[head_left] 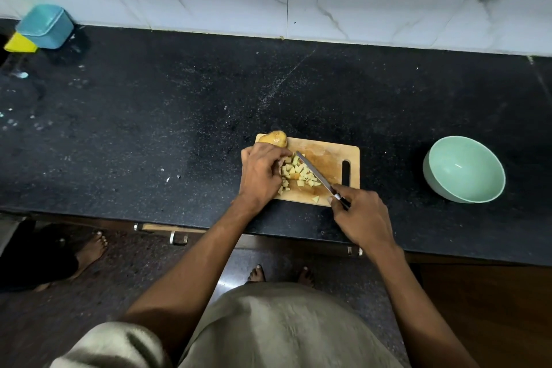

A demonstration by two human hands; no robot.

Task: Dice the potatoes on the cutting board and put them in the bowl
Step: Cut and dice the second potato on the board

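Head view, work surface: rectangular pale wooden cutting board (325, 155) lies on the speckled black stone counter (179, 116)
Head view, diced stock: heap of small pale yellow potato cubes (297, 172) sits on the board's left half, one stray cube near the front edge
Head view, uncut stock: whole yellow-brown potato (273, 138) rests on the board's far left corner
Head view, left hand (260, 172): fingers curled against the left side of the heap, steadying pieces
Head view, right hand (360, 215): clenched around the handle of the steel-bladed kitchen knife (315, 172), blade slanted over the cubes
Head view, receptacle: round mint-green bowl (464, 169) stands well apart to the right, no potato visible inside
Step in hand: judged as dicing, first potato nearly finished
Next move: probably finish the cuts, then dice the whole potato or carry the cubes across to the bowl
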